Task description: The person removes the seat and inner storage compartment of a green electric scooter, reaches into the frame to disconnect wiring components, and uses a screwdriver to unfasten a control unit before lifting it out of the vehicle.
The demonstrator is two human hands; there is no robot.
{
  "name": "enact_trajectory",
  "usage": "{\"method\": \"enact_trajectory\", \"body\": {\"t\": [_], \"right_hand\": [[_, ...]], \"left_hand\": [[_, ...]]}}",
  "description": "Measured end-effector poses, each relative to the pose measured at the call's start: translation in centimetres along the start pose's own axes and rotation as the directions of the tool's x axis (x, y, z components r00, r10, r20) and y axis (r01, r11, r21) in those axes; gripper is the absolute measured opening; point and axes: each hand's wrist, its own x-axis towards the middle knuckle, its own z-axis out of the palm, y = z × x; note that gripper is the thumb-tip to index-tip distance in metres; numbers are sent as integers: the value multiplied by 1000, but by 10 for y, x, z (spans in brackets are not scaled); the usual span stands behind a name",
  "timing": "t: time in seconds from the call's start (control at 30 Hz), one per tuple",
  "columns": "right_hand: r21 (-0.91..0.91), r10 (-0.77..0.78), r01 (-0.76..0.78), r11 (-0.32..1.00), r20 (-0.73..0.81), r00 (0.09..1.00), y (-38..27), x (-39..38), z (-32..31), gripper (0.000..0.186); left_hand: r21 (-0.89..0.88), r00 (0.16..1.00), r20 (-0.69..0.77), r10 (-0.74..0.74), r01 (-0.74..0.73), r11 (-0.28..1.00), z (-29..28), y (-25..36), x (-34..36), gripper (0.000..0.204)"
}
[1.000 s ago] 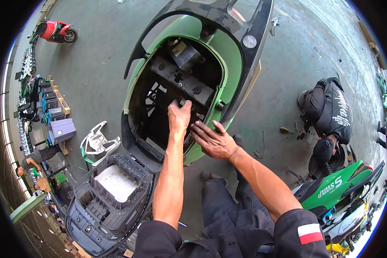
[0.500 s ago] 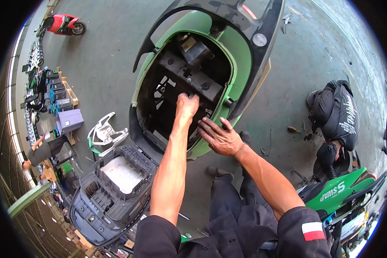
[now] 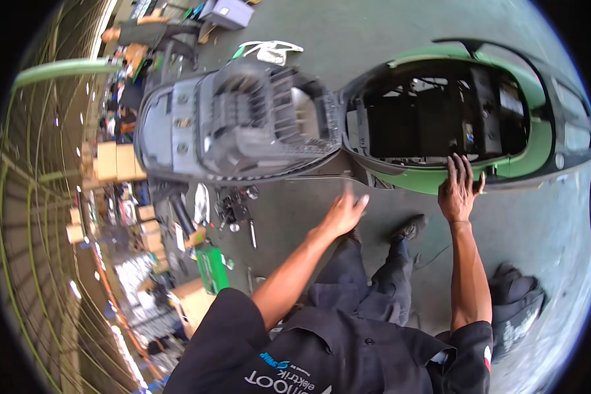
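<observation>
A scooter with green body panels (image 3: 540,148) has its seat swung up, so the dark compartment (image 3: 433,118) beneath lies exposed. My right hand (image 3: 461,190) rests with spread fingers on the green rim on the near side of that compartment. In the air near the hinge, my left hand (image 3: 343,213) has its thumb apart and a forefinger stretched out, slightly blurred. Nothing shows in it. The raised seat (image 3: 243,125), its grey ribbed underside facing up, extends left from the compartment.
Behind the seat lies a white and green frame part (image 3: 269,51). Small metal parts (image 3: 236,207), a green box (image 3: 212,268) and cardboard boxes (image 3: 117,161) are on the left. A person in dark clothes (image 3: 515,302) crouches at lower right.
The view has turned toward the left. My left hand has come out of the compartment and moved left beside the seat hinge. My right hand stays at the green rim.
</observation>
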Motion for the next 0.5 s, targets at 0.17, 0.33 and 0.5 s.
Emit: {"method": "enact_trajectory", "body": {"t": [0.17, 0.33, 0.5], "right_hand": [[-71, -46, 45, 996, -21, 999, -12, -1, -15, 64], [60, -93, 103, 993, -139, 986, -13, -16, -11, 54], [27, 39, -41, 999, 77, 996, -18, -117, 18, 53]], "left_hand": [[246, 897, -423, 130, -24, 969, -53, -126, -83, 99], [-386, 861, -457, -222, 33, 922, -81, -216, -142, 84], [-216, 729, -592, -343, 267, 939, -97, -328, -201, 80]]}}
